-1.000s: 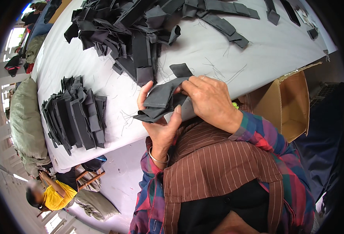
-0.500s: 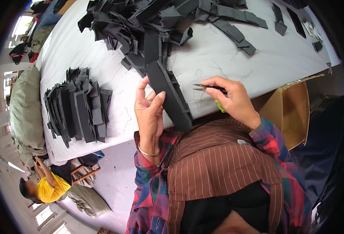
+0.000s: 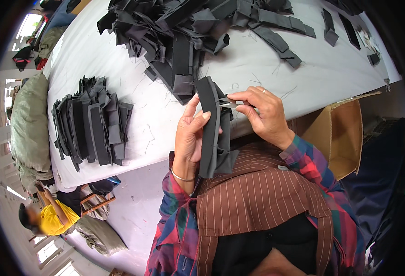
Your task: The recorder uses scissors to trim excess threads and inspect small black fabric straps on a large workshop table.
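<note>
An open cardboard box stood beside the near edge of the pale-covered table, at the right, with dark blue cloth next to it. A bulging grey-green sack lay along the left edge. Lower left, a person in a yellow shirt was near a wooden frame; a strip light glowed above them.

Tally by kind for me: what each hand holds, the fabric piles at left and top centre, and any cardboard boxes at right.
Dark fabric strip in the left hand: 1
Snips in the right hand: 1
Neat fabric stack: 1
Loose fabric heap: 1
Cardboard box: 1
Total: 5
</note>
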The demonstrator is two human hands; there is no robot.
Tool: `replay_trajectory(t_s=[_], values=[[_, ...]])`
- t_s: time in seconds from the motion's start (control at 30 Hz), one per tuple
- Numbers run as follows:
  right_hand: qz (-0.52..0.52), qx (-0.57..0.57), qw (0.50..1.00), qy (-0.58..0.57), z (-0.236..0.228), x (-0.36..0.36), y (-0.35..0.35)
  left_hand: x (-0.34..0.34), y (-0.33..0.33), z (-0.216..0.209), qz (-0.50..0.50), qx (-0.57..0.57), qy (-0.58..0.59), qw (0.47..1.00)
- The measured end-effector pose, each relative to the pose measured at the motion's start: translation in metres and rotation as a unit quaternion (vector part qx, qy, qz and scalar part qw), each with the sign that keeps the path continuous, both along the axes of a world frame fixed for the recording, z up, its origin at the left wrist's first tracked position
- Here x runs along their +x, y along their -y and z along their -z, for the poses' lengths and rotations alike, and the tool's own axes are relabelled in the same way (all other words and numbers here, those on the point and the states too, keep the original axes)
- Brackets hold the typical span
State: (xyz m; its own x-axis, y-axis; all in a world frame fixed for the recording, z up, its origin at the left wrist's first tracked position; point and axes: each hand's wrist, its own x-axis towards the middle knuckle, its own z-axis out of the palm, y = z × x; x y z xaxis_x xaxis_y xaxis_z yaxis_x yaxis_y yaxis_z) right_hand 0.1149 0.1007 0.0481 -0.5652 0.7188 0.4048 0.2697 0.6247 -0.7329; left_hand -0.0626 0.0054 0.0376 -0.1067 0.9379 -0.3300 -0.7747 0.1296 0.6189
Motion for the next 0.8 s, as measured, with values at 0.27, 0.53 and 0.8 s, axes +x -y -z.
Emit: replay_trajectory(t_s=[0.27, 0.53, 0.8], values=[[0.025, 0.028, 0.999, -0.028, -0.009, -0.004, -0.007, 0.012, -0.002, 0.0, -0.006, -0.03, -0.193, 0.981], [0.021, 0.099, 0.995, 0.021, -0.013, -0.006, -0.02, 0.019, 0.004, -0.005, 0.01, -0.013, -0.324, 0.946], [0.02, 0.117, 0.992, 0.031, -0.012, -0.009, -0.019, 0.02, 0.006, 0.001, 0.034, -0.026, -0.461, 0.886]])
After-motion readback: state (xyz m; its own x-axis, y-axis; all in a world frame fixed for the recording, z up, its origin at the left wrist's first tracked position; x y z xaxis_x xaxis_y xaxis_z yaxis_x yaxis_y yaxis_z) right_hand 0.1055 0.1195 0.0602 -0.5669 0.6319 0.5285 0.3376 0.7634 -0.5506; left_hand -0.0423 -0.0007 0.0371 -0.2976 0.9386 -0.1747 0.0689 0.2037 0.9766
